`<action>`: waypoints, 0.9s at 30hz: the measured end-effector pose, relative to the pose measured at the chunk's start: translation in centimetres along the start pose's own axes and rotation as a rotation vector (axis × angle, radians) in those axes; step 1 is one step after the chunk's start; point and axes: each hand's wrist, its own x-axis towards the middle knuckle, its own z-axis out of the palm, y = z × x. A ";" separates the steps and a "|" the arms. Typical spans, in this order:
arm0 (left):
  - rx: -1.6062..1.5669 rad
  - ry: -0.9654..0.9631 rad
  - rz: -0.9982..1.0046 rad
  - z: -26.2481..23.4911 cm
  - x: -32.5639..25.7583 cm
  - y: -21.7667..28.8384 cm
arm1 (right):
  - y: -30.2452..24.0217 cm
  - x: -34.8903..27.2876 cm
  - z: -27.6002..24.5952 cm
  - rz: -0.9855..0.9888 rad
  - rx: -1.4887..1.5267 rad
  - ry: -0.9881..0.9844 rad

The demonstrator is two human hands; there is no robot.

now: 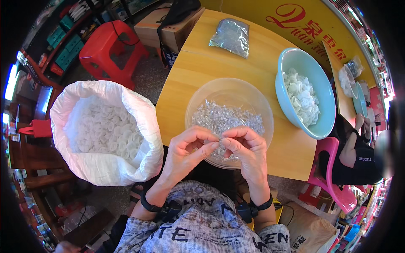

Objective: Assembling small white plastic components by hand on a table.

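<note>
Over the near side of a round, see-through plastic tub, my left hand and my right hand meet fingertip to fingertip. Each is closed in a pinch of thumb and forefinger. Whatever lies between the tips is too small and too covered to name. Below them, a heap of small clear, shiny plastic pieces fills the tub's bottom. To my left stands a white sack with its top rolled open, full of small whitish, translucent ring-like pieces. A light-blue basin on the right holds a pile of white, cup-like pieces.
A clear packet of small pieces lies at the back of the wooden table. Beyond the table's left edge are a red stool and a cardboard box. At right, another person sits on a pink chair.
</note>
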 end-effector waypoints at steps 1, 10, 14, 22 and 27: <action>0.025 -0.007 0.015 -0.1 0.0 -0.1 | 0.0 0.0 0.0 0.015 -0.020 0.014; -0.142 0.037 -0.054 0.4 -0.2 0.0 | 0.0 -0.1 0.1 -0.022 0.001 0.051; -0.146 0.004 -0.140 -0.4 -0.1 0.3 | 1.1 -0.5 0.8 -0.238 -0.132 0.062; -0.190 0.010 -0.060 -0.4 -0.3 -0.9 | 2.0 -0.5 1.5 -0.312 -0.116 0.038; -0.351 0.024 -0.139 -0.6 -0.1 -0.9 | 2.0 -0.7 1.5 -0.325 -0.092 0.025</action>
